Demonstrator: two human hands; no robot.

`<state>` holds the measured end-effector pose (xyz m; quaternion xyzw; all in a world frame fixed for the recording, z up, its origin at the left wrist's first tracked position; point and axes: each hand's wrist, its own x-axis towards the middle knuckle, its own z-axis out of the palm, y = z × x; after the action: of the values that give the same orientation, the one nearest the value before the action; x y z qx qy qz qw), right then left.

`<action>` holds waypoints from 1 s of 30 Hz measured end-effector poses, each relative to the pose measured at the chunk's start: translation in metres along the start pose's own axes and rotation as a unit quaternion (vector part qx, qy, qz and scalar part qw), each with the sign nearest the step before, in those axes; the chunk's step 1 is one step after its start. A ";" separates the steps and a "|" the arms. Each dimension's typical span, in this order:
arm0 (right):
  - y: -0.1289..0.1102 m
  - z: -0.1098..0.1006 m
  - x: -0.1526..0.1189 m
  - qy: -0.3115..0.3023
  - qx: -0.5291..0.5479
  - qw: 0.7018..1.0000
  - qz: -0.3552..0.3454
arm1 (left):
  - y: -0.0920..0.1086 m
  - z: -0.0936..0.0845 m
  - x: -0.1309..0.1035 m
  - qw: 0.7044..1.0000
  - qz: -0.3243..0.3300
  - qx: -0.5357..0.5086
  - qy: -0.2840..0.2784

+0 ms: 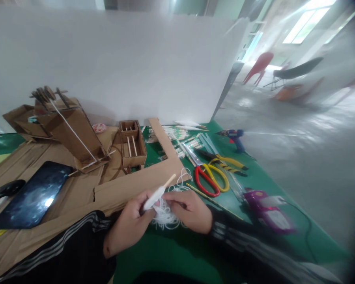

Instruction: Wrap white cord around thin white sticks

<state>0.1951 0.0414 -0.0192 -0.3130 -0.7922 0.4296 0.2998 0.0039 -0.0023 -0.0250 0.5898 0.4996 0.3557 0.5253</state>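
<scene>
In my left hand (130,221) is a thin wooden stick wound thickly with white string (154,198), its bare tip slanting up to the right. My right hand (194,211) is closed close beside it, index finger and thumb pinched at the white string. A loose tangle of string (165,219) lies under and between both hands, and a few loops spread behind the right fingers. The exact spot where the right fingertips grip is partly hidden. Just beyond the right hand lie scissors (208,179) with red and yellow handles.
Flat L-shaped cardboard (130,179) lies ahead. Cardboard structures (73,130) and a small cardboard box (133,148) stand left of it, near a black tablet (32,197). Pliers (232,161), a glue gun (236,138) and a purple device (269,211) with a cable occupy the right side.
</scene>
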 end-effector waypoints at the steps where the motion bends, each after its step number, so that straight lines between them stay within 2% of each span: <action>1: -0.001 0.000 0.001 0.003 0.011 1.000 0.008 | -0.001 0.000 -0.001 1.000 -0.005 -0.007 0.002; 4: -0.003 -0.001 0.003 0.016 0.053 0.998 0.029 | -0.005 0.002 -0.002 1.000 -0.008 0.000 0.023; 8: 0.000 0.001 0.003 0.024 0.096 0.993 0.062 | -0.009 0.002 -0.001 0.996 -0.005 0.036 0.086; 12: 0.002 0.005 0.002 0.028 0.132 0.988 0.073 | -0.006 0.002 0.001 0.992 0.011 0.045 0.117; 14: 0.001 0.006 0.001 0.042 0.130 0.988 0.077 | -0.003 0.002 0.002 0.990 -0.007 0.052 0.130; 18: -0.002 0.005 0.001 0.046 0.112 0.990 0.075 | -0.002 0.001 0.003 0.994 -0.051 0.002 0.097; 21: -0.002 0.003 0.002 0.037 0.111 0.990 0.079 | -0.001 0.002 0.003 0.995 -0.057 -0.044 0.075; 30: -0.001 0.004 0.001 0.010 -0.001 0.994 0.113 | 0.000 0.008 0.003 0.979 -0.093 -0.145 0.107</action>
<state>0.1914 0.0398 -0.0204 -0.4047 -0.7492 0.4569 0.2571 0.0123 -0.0018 -0.0265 0.4168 0.5487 0.4346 0.5799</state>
